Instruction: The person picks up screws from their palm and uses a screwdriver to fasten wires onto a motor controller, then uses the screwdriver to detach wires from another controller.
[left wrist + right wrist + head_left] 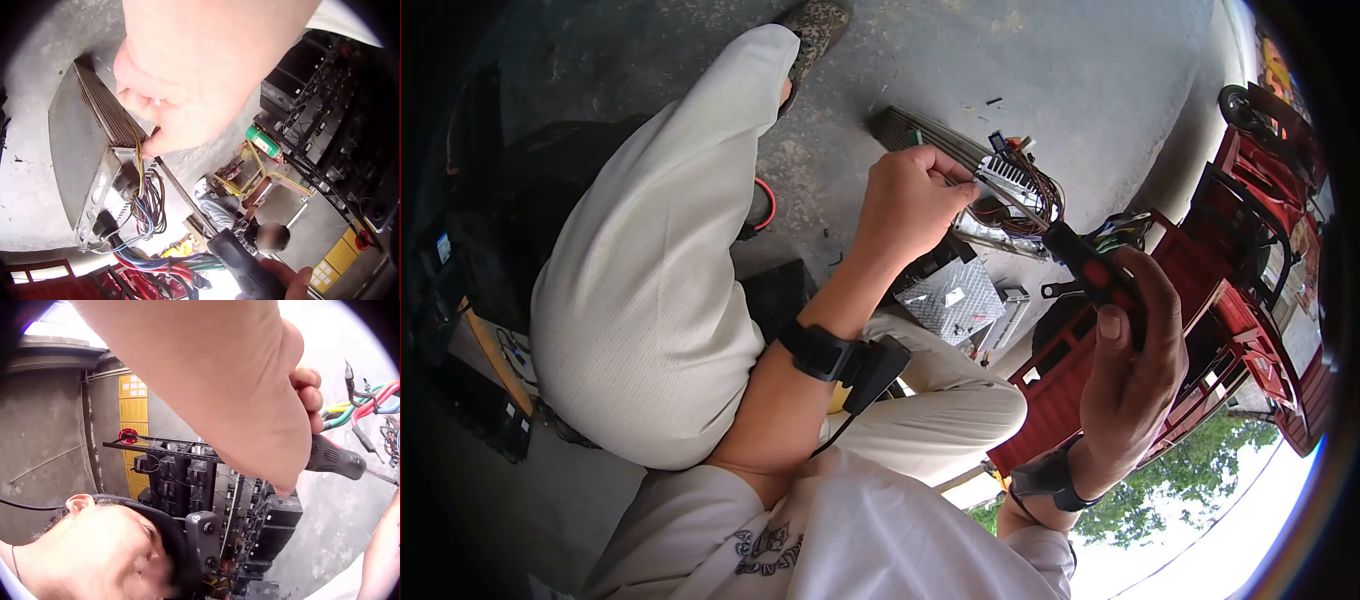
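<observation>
My right hand (1135, 350) grips the black-and-red handle of a screwdriver (1090, 268), its thumb along the handle. The metal shaft reaches across to the corner of a finned metal box (81, 147) with an end plate and bundled coloured wires (150, 206). At that corner my left hand (915, 200) has thumb and forefinger pinched together at the tip end of the screwdriver, fingers curled. The exact tip and any screw there are hidden by the fingertips. In the right wrist view the right hand (275, 425) wraps the handle, with loose wires (369, 409) beyond it.
A silver patterned box (952, 300) lies beside my leg, near a red-and-black roll (765, 205). A red three-wheeled vehicle (1090, 370) stands at the right. Behind are dark racks of equipment (187, 472), a green cylinder (262, 142) and another person (247, 228).
</observation>
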Demonstrator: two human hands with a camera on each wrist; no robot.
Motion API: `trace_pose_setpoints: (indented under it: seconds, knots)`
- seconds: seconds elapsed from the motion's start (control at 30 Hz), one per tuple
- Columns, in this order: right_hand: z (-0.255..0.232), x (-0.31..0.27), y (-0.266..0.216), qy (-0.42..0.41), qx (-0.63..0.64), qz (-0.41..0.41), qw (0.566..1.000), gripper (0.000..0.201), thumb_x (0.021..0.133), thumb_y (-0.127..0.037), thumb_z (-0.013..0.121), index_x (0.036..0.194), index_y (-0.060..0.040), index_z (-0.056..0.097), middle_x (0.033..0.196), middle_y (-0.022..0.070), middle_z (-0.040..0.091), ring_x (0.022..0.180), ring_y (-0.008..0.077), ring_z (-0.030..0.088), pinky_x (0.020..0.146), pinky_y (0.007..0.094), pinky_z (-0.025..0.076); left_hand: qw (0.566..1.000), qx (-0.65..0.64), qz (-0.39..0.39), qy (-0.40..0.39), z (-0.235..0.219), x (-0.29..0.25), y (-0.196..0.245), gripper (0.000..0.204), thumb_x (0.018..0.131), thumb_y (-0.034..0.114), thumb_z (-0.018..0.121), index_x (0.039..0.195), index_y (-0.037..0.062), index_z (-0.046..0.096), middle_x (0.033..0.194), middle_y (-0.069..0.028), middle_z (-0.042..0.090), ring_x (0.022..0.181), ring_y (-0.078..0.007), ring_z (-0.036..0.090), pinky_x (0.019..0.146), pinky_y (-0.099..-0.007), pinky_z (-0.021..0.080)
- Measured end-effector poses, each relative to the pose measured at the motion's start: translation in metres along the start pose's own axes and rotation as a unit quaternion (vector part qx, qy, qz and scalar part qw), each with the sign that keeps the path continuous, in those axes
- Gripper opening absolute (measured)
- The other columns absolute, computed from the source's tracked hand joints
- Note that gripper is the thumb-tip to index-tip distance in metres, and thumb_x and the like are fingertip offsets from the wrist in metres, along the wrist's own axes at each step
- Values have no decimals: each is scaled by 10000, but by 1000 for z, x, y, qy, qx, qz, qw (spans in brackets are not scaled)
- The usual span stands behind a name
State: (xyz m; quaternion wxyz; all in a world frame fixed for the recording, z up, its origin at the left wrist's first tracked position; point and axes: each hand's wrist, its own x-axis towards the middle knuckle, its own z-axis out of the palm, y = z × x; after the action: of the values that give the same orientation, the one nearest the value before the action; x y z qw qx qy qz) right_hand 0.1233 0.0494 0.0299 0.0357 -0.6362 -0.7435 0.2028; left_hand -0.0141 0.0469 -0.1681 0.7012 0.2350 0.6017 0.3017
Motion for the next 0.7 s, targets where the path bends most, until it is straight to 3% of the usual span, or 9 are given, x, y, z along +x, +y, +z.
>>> trace_pose_setpoints:
  seconds: [0.13,0.2,0.23,0.33,0.4,0.43,0.5,0.6,0.7]
  knots:
    - [1,-1,3,16,-33,27,999,383,870,-19,697,1244,-32,618,961,148,599,812,279,631,676,377,500,1000,11,-2,-3,0,0,1,131,802,61,824,852,-17,731,691,-72,704,622,-108,646,577,-277,500]
    - [-2,1,2,-18,-56,-40,997,353,894,-54,698,1238,-44,622,983,147,609,849,277,637,677,365,506,1000,23,7,1,0,-1,3,160,818,62,825,907,-27,725,622,57,560,563,-16,456,512,-236,373]
    - [-1,1,2,-18,-57,-40,997,353,894,-54,698,1238,-44,622,983,147,609,849,277,637,677,365,506,1000,23,7,1,0,-1,3,160,818,62,825,907,-27,725,622,57,560,563,-16,456,512,-236,373]
    - [1,0,-1,-17,-62,-92,994,328,920,-81,693,1239,-51,624,992,145,612,864,283,644,660,364,512,999,38,25,10,2,0,-2,154,815,64,827,894,-18,723,622,44,577,561,-23,469,513,-245,387]
    - [4,1,-7,10,-19,-14,1000,311,925,-67,686,1231,-53,630,979,136,613,860,279,644,649,371,513,998,49,42,19,3,0,-4,150,809,65,831,877,-7,719,622,36,586,558,-28,479,512,-247,393]
    - [4,0,-6,11,-18,-14,1000,311,925,-67,686,1231,-53,630,979,136,613,860,279,644,649,371,513,998,50,42,19,2,0,-3,150,809,65,831,877,-7,719,622,36,586,558,-28,479,512,-247,393]
    - [6,-2,0,21,-45,-16,999,309,916,-63,692,1219,-56,635,965,128,615,863,266,646,655,366,519,996,85,35,19,1,0,1,160,780,100,845,831,11,722,683,-84,698,615,-160,676,590,-300,517]
    - [5,-2,-3,18,-79,-23,996,310,900,-53,702,1202,-45,633,963,124,620,868,261,649,673,362,529,992,115,52,28,2,-1,4,162,777,103,846,835,16,722,692,-82,698,618,-167,678,590,-303,518]
    - [6,0,-6,24,-20,-25,999,311,887,-52,719,1184,-29,631,971,120,623,872,268,648,668,367,522,988,127,80,40,3,-1,4,165,774,102,847,836,17,721,697,-82,697,613,-177,674,584,-313,515]
